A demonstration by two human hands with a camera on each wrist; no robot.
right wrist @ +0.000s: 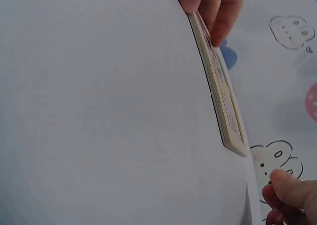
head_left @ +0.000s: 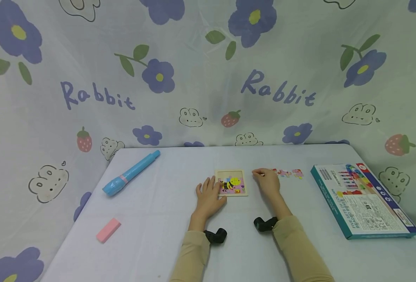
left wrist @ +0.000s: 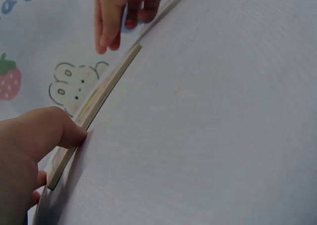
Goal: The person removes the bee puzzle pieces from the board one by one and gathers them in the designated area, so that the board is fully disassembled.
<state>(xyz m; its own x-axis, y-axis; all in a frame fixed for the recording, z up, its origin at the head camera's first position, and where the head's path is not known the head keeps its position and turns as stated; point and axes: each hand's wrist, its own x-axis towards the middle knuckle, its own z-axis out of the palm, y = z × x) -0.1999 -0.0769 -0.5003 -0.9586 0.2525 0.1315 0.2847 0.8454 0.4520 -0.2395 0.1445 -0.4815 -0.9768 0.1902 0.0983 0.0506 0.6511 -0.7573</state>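
A small wooden puzzle board with a bee picture lies flat, its upper part bare wood. My left hand grips its left side, the thumb against the front edge and the other fingers over the left part. In the right wrist view those fingers rest along the board. To the right of the board is my right hand, its thumb and fingertips drawn together; I cannot tell whether a piece is between them. Pink and red puzzle pieces lie just beyond it to the right.
A large flat teal-edged box lies at the right of the white table. At the left are a blue cylindrical object with one wide end and a pink block. A printed cloth hangs behind.
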